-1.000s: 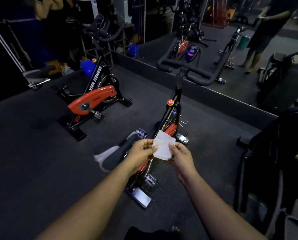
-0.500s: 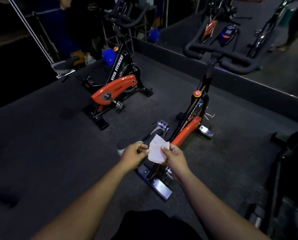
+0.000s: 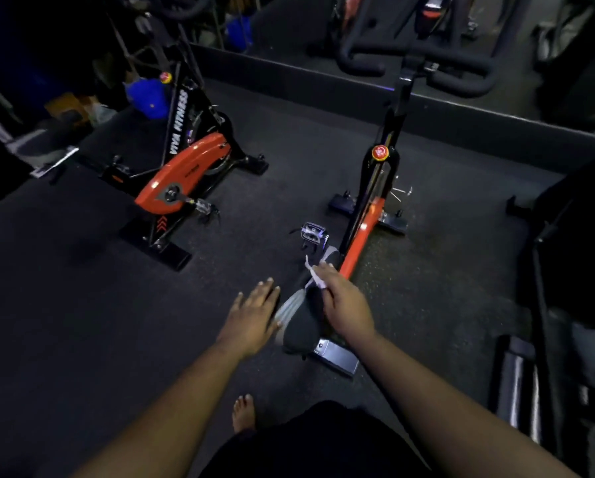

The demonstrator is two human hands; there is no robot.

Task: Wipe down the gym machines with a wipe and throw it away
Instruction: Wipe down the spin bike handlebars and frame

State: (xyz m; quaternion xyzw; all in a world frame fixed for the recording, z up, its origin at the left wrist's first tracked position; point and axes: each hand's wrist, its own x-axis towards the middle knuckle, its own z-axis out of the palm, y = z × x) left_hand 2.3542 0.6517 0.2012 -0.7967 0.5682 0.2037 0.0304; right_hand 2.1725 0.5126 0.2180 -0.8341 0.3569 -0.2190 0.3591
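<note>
"VIVA FITNESS" runs in white up the frame of the far spin bike (image 3: 182, 167), left of the near spin bike (image 3: 368, 215); a round red knob label on the near one is unreadable. Over that bike's saddle (image 3: 301, 322), the right hand (image 3: 347, 305) pinches the white wipe (image 3: 315, 276), partly hidden by fingers. Left hand (image 3: 252, 313) flat, fingers spread, beside the saddle; contact unclear.

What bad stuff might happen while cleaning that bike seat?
The wipe is only pinched in the right hand's fingers, so it might slip off the seat onto the floor. The bare foot stands near the bike's metal base bar and could get stubbed.
</note>
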